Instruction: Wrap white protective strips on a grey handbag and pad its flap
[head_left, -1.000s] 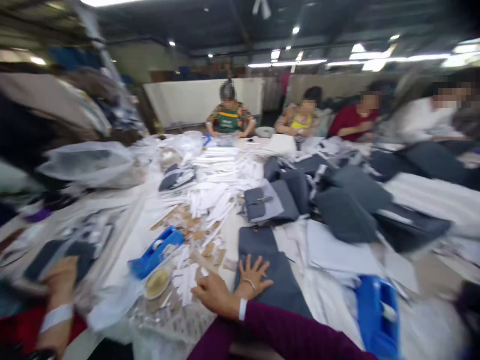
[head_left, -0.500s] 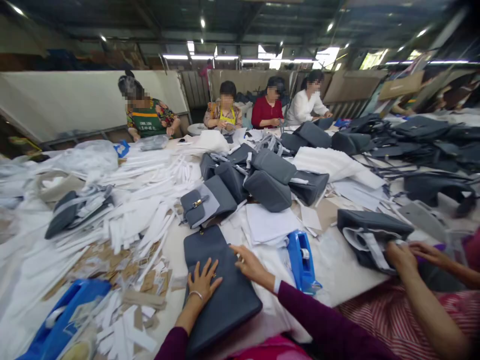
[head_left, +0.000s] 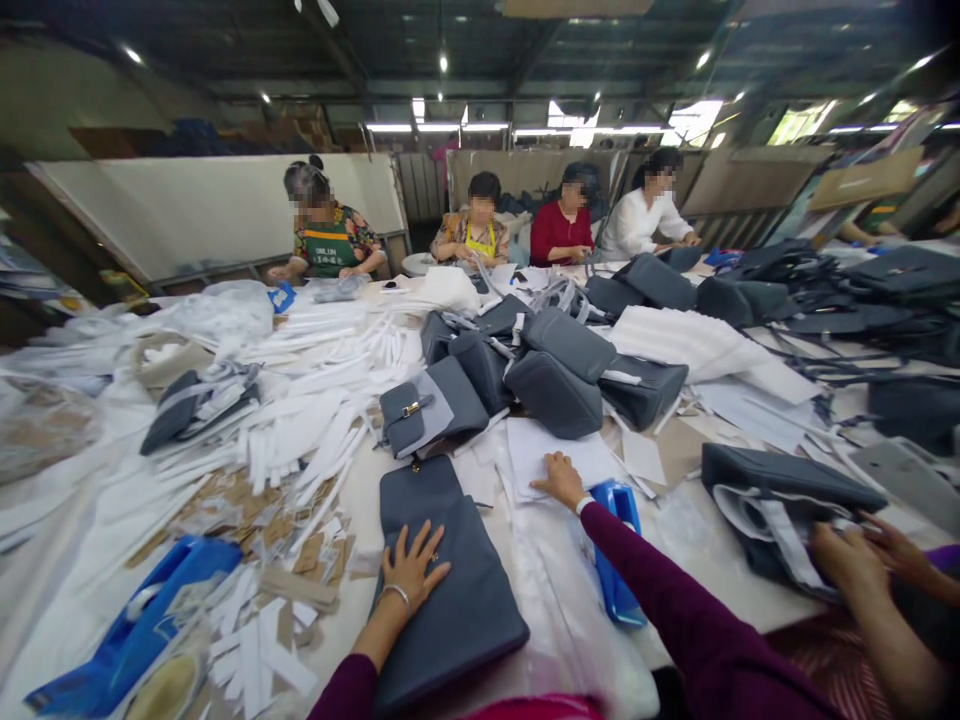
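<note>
**Head view: our hands on a grey bag and a paper sheet**

We rest our left hand (head_left: 411, 568), fingers spread and gripping nothing, flat on the grey bag (head_left: 442, 570), which lies on the counter (head_left: 360, 500) right before us. Our right hand (head_left: 561, 480) reaches forward, open, fingertips touching a white paper sheet (head_left: 544, 450) just beside a blue tape dispenser (head_left: 619, 545). More grey bags (head_left: 559, 375) are heaped beyond the sheet. At the right edge a co-worker's hands (head_left: 847, 555) hold another bag (head_left: 780, 495). White strips (head_left: 300, 430) lie scattered to our left.
</note>
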